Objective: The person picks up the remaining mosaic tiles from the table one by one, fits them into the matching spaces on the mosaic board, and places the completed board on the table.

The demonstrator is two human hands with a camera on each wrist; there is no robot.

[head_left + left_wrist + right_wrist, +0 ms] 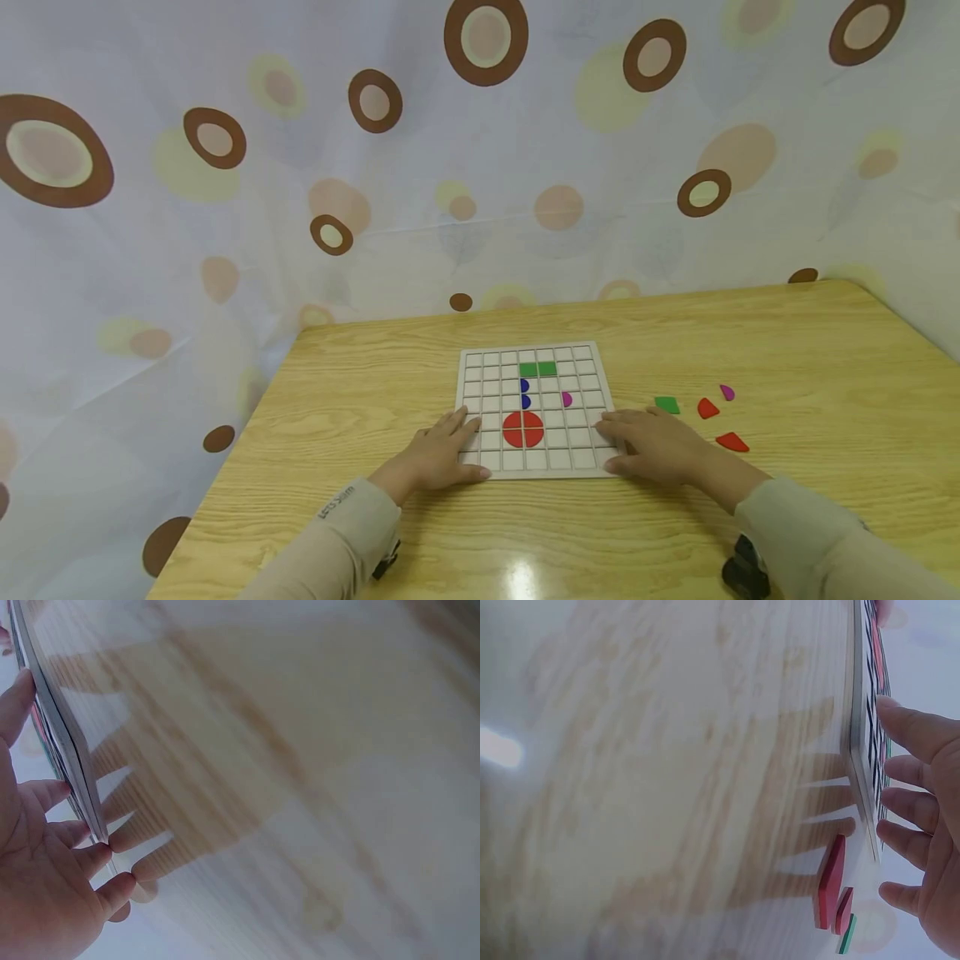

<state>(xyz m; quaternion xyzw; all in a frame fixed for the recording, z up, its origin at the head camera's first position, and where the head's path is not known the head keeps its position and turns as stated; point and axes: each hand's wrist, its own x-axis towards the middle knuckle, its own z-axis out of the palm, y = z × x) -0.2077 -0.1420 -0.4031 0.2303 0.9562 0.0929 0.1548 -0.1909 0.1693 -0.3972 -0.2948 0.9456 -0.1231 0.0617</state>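
A white grid board [560, 460] lies flat on the wooden table. My left hand [438, 454] rests on its left edge, fingers spread and fairly straight, thumb at the near corner. On the right edge lies my right hand [656, 446], its fingers extended over the rim. Both wrist views show fingertips touching the board's border. In the grid sit two green pieces [537, 368] side by side, two blue half-discs [526, 402] one above the other, a magenta half-disc [567, 399], and red quarter pieces [533, 437] that form a circle.
Right of the board, loose on the table [360, 367], lie a green piece [666, 405], a small red piece [707, 408], a magenta half-disc [727, 392] and a larger red piece [732, 442]. A patterned cloth [420, 167] hangs behind the table.
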